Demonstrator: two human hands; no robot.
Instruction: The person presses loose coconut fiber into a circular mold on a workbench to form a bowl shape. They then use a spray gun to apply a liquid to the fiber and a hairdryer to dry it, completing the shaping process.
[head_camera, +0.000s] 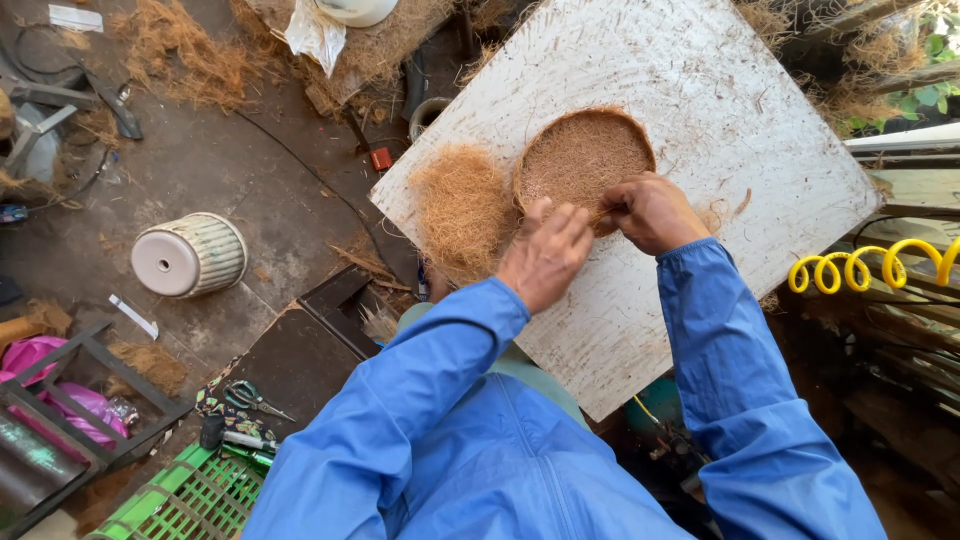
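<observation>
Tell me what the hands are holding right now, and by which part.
Both the left hand and the right hand grip the round coir-fibre bowl at its near rim, side by side, on the white board.

Daylight is falling evenly over a dirty concrete floor (250, 190) that is showing scattered tufts of brown fibre. A white ribbed pot (190, 255) is lying on its side at the left. A green plastic crate (185, 500) is sitting at the near left beside scissors (250, 397). A yellow coiled hose (870, 262) is hanging at the right.
</observation>
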